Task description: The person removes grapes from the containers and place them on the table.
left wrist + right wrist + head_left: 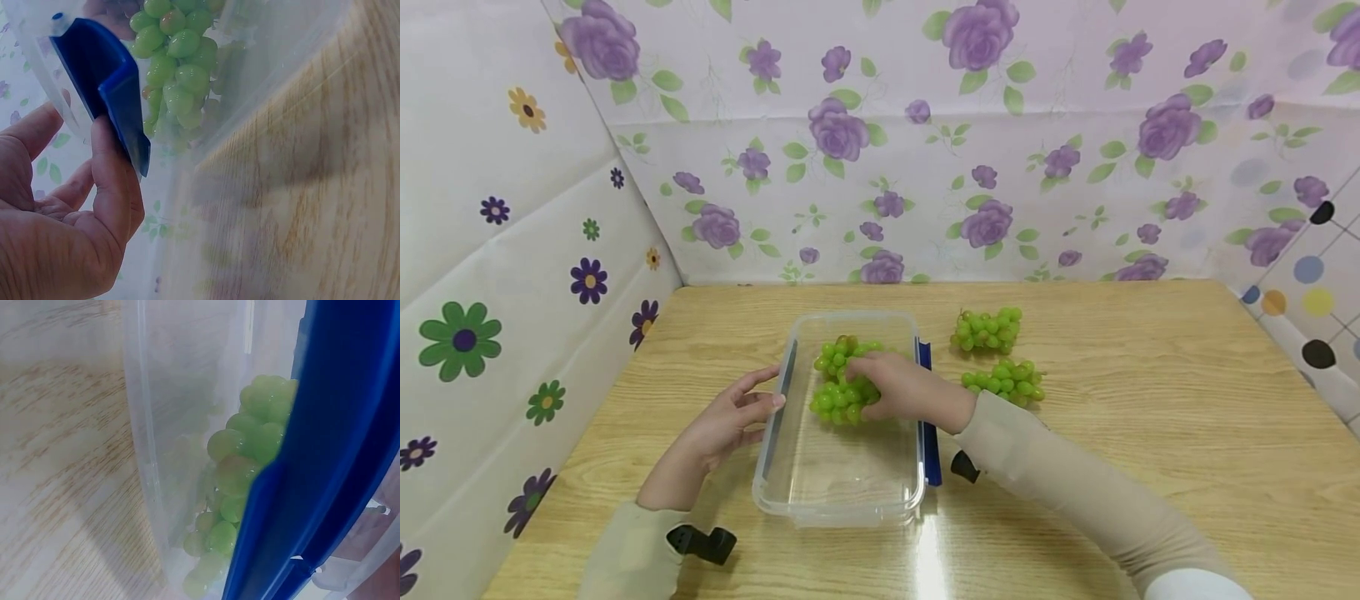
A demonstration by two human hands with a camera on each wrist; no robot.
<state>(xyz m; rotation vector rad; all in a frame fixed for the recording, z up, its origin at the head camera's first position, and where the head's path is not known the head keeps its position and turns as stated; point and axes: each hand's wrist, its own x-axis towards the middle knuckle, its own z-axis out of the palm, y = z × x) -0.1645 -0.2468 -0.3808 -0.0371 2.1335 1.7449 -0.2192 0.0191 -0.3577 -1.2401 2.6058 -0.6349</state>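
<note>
A clear plastic container (808, 483) with blue side latches stands on the table. My left hand (730, 421) is at its left side, fingers loosely bent; in the left wrist view the fingertips touch the rim and the blue latch flap (119, 81). My right hand (902, 387) reaches over the right wall into the container, thumb and fingers around a bunch of green grapes (837, 406). Just behind it lies another green bunch (831, 358) inside. Through the clear wall, the right wrist view shows grapes (244, 450) behind the blue right latch (312, 450); the right fingers are hidden there.
Two more bunches of green grapes lie on the wooden table (1150, 400), right of the container: one farther back (988, 331), one nearer (1007, 382) beside the right forearm. Flower-patterned sheets (925, 192) stand behind the table and on both sides.
</note>
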